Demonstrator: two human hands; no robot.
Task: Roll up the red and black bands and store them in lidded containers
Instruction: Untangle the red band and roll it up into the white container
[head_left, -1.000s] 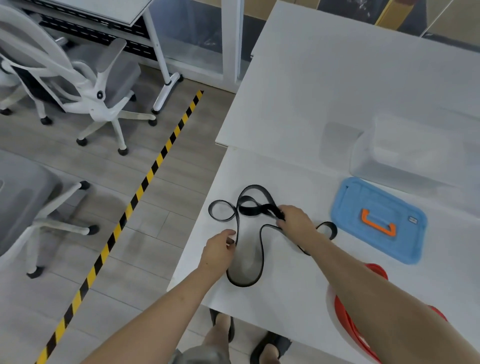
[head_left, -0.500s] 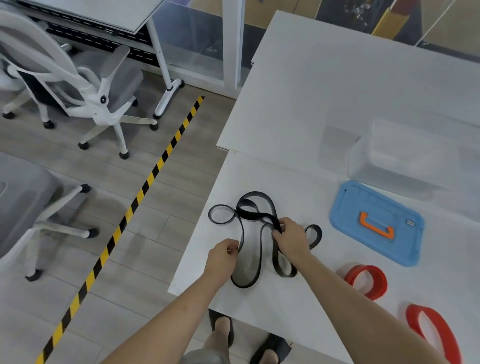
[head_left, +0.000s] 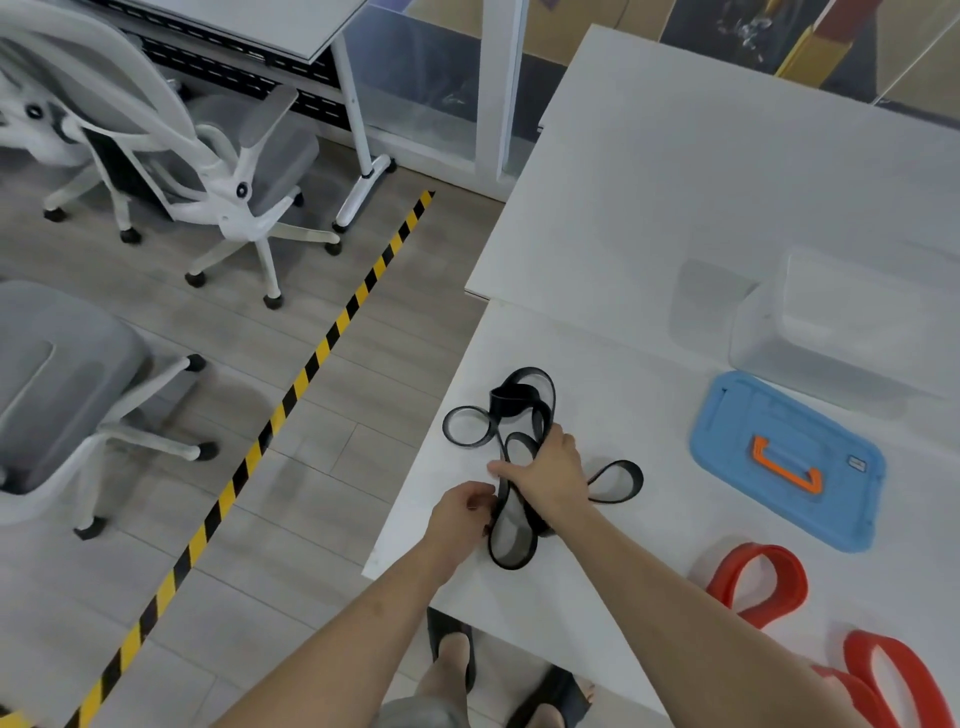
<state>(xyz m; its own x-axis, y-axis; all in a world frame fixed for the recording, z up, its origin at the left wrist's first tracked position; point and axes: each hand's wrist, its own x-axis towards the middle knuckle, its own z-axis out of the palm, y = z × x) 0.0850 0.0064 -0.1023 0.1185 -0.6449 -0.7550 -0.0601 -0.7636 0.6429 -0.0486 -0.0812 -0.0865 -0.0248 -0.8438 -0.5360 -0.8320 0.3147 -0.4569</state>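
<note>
Black band (head_left: 506, 404): loose loops on the bench (head_left: 649, 208), near its left edge.
Left hand (head_left: 460, 512): pinches the near loop.
Right hand (head_left: 550, 475): curled round gathered strands.
Red band (head_left: 753, 551): lying loose, right side, near the lid (head_left: 753, 415).

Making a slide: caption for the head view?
Left hand and right hand grip the looped black band on the white table, beside a blue lid, clear container and red band.

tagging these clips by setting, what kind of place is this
Probably an office or lab workspace: white desks, grey swivel chairs on castors, and yellow-and-black floor tape marking off a zone. The left hand and right hand hold a black band.
</note>
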